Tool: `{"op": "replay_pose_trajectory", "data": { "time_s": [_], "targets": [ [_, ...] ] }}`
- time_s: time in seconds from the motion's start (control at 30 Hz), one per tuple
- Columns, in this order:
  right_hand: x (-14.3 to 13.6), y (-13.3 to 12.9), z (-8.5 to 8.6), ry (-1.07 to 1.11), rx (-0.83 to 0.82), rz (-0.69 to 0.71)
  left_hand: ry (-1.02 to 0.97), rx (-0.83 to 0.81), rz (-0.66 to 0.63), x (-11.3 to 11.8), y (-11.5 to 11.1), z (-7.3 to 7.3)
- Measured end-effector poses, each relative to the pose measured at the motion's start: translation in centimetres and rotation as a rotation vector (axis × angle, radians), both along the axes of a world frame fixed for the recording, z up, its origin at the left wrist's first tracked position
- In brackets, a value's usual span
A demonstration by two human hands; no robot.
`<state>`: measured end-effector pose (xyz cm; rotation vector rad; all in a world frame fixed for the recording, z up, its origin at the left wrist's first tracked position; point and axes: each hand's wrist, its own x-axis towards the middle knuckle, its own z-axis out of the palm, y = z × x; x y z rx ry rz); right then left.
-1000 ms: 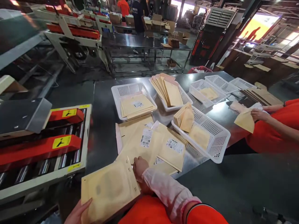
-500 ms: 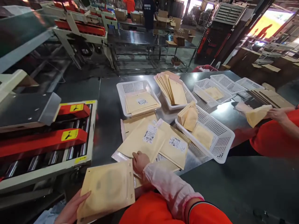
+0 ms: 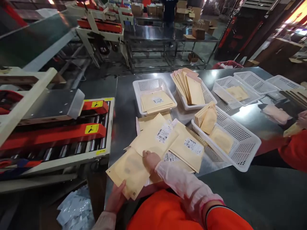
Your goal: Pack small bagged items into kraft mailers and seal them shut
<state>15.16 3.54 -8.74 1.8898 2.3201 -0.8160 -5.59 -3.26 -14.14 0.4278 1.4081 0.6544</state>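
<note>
My left hand [image 3: 116, 196] grips a yellow padded envelope [image 3: 129, 171] by its lower corner, thumb on top. The envelope's upper edge meets the lower edge of a larger labelled envelope [image 3: 153, 135] on the metal table. My right hand [image 3: 151, 159], in a white sleeve cover, has its fingers curled in at that lower edge; the fingertips are partly hidden. Beside it lies another labelled envelope [image 3: 188, 145], on top of more envelopes. Whether the held envelope's edge is inside or only against the larger one, I cannot tell.
White perforated baskets hold envelopes: one at the back [image 3: 137, 92], one with an upright bundle [image 3: 208, 92], one on the right [image 3: 248, 156]. To the left stands a roller machine with red rails [image 3: 59, 139]. A co-worker's orange sleeve [image 3: 292, 150] shows at the right edge.
My left hand has brought its envelope up and right against the labelled one, turning it. My right hand stays at the labelled envelope's lower edge. The view has turned left.
</note>
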Motion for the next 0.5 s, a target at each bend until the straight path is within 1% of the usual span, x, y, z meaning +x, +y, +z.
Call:
{"op": "replay_pose_trajectory", "data": {
  "time_s": [0.1, 0.17, 0.3, 0.37, 0.43, 0.5],
  "targets": [
    [0.2, 0.4, 1.2, 0.024, 0.033, 0.059, -0.011, 0.149, 0.116, 0.2, 0.2, 1.2],
    [-0.1, 0.7, 2.2, 0.036, 0.038, 0.099, -0.032, 0.190, 0.159, 0.7, 0.7, 2.2],
    [-1.3, 1.0, 3.6, 0.087, 0.028, 0.199, -0.150, 0.186, 0.113, 2.4, 1.7, 4.1],
    [-2.1, 0.6, 4.1, 0.135, 0.023, 0.250, -0.138, 0.212, 0.099, 2.8, 2.2, 4.9],
    [-2.9, 0.0, 4.3, 0.174, 0.023, 0.269, -0.096, 0.247, 0.118, 2.7, 2.9, 5.4],
    [-3.7, -0.6, 4.3, 0.201, 0.020, 0.261, -0.077, 0.234, 0.134, 2.0, 3.3, 5.9]
  ]
}}
